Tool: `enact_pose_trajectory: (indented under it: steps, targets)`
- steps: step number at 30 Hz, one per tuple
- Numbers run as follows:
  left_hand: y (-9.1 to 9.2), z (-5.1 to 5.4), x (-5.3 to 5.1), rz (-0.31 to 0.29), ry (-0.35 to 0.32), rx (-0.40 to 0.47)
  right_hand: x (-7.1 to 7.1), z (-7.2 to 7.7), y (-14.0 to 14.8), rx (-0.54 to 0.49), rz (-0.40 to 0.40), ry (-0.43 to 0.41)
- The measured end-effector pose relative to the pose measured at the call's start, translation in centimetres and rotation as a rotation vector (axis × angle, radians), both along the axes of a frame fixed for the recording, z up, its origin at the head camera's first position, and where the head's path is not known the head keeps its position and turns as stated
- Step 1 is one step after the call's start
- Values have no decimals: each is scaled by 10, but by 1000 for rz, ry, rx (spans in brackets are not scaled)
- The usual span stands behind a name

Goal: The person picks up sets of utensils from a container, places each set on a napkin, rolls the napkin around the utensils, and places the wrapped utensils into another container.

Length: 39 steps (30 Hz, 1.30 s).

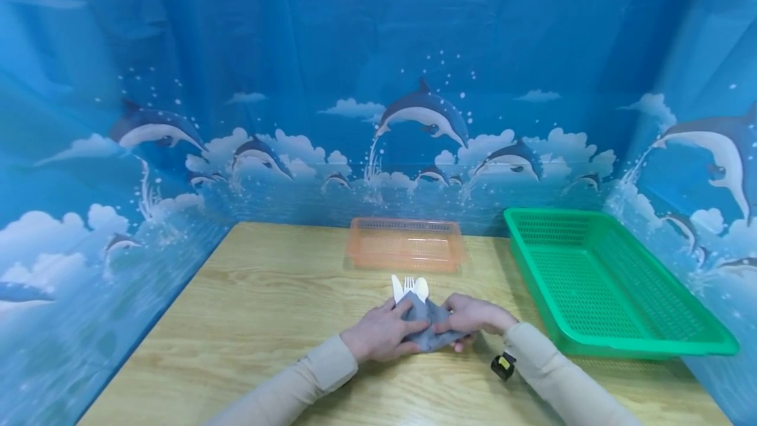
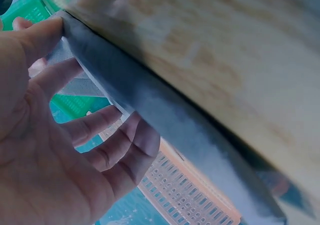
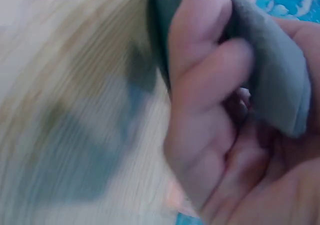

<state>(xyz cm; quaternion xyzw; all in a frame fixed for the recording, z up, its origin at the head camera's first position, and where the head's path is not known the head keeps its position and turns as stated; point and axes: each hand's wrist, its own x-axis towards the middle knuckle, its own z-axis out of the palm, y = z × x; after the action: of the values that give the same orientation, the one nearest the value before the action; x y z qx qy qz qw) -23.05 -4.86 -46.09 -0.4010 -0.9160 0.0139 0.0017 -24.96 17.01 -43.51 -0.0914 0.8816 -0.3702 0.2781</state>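
A white plastic knife [image 1: 397,288], fork [image 1: 409,284] and spoon [image 1: 422,288] lie side by side, their top ends sticking out of a folded grey napkin [image 1: 418,311]. My left hand [image 1: 381,332] holds the napkin along its left side, thumb near the lower corner and fingers across the front and edge. On the other side, my right hand [image 1: 473,314] pinches the right flap of the napkin. In the right wrist view, curled fingers [image 3: 210,80] grip the grey cloth [image 3: 275,70]. The cutlery handles are hidden inside the napkin.
An orange see-through basket [image 1: 355,242] stands behind the hands on the wooden table [image 1: 266,301]. To the right is a larger green basket [image 1: 535,281]. A small black and yellow object [image 1: 503,365] is by the right wrist. A blue dolphin-print curtain [image 1: 296,84] surrounds the table.
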Motion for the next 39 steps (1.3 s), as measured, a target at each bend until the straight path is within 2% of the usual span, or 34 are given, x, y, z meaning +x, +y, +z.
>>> enact_pose_trajectory:
  steps: [2,5,10,14,29,32,34,39]
  targets:
    - [0,-1,0,-4,9,2,0,3,0,-49,1,-48]
    - [0,0,0,-9,10,2,2,6,0,-12,5,-49]
    - [0,1,1,-4,0,-2,9,3,-1,165,37,42]
    - [1,2,1,6,-2,-11,11,-1,-2,249,57,95]
    - [1,2,2,34,-45,-31,15,-3,-13,364,104,164]
    - [1,2,1,29,-38,-33,13,-4,-13,317,108,176]
    - [1,1,1,21,-27,-34,11,-5,-13,234,94,167]
    - [2,1,1,11,-16,-35,5,-4,-11,-8,27,47]
